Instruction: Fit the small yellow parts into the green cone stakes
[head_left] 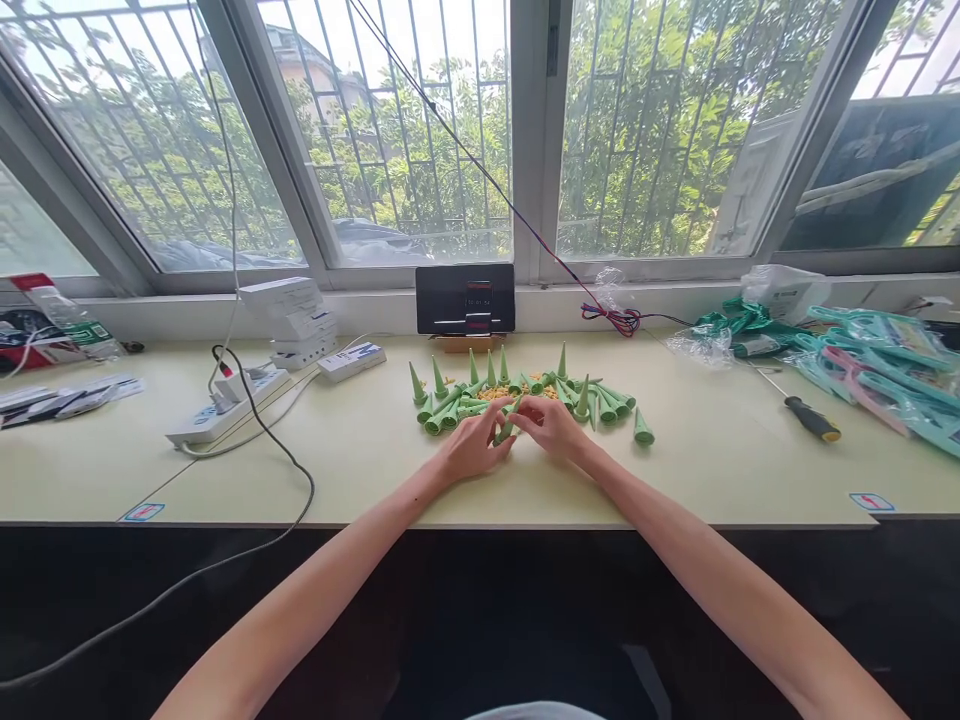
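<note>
Your bare forearms (675, 530) converge, left hand (472, 445) pinching one green cone (505, 432), contents hidden; right hand (553, 425) alongside, hold unclear. Small yellow pieces (492, 394) lie among more cones (417, 386).

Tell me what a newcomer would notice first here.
First, the cluster of green cones mid-table, where the left hand holds one cone and the right hand meets it. Behind, bright barred windows span the view. At the far right, a heap of teal items lies near a screwdriver.
</note>
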